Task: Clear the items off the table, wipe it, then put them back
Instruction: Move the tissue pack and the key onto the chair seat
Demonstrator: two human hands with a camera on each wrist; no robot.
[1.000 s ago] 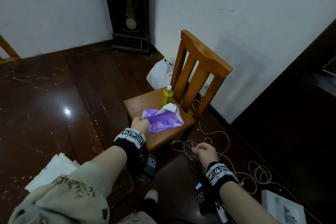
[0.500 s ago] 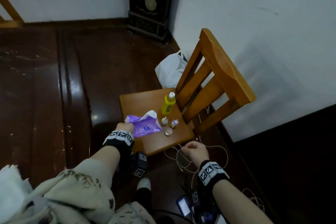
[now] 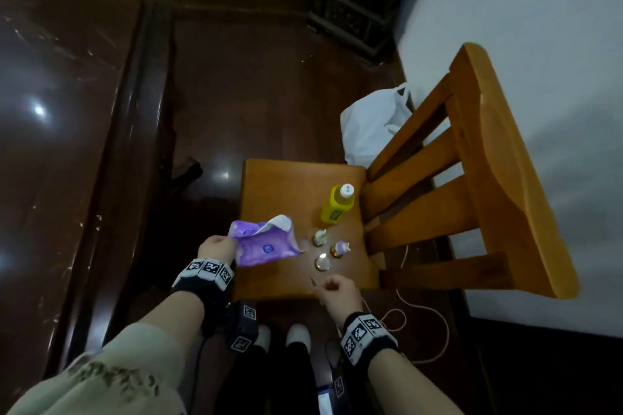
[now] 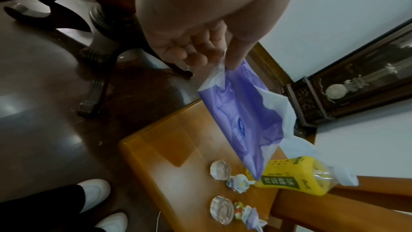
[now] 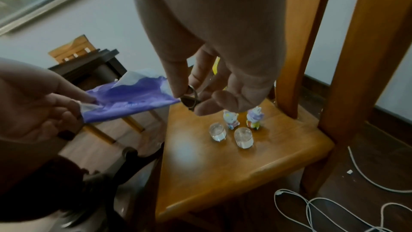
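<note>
From the head view, your left hand (image 3: 215,248) pinches the purple tissue pack (image 3: 266,244) over the chair seat (image 3: 269,185), at nine o'clock of the yellow bottle (image 3: 337,207), likely parking cleared items there.

The left wrist view shows the pack dangling by one end.

In the right wrist view, your right hand (image 5: 214,84) pinches a small metal ring (image 5: 191,97) above the two figurines (image 5: 243,117).

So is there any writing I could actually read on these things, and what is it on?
"冰糖雪梨": on the bottle label, upside down in the left wrist view; the small print beside it is too blurred to read.
Tissue pack: a blue logo with lettering, too blurred to read.
Wristbands: black-and-white code squares only, no words.
</note>
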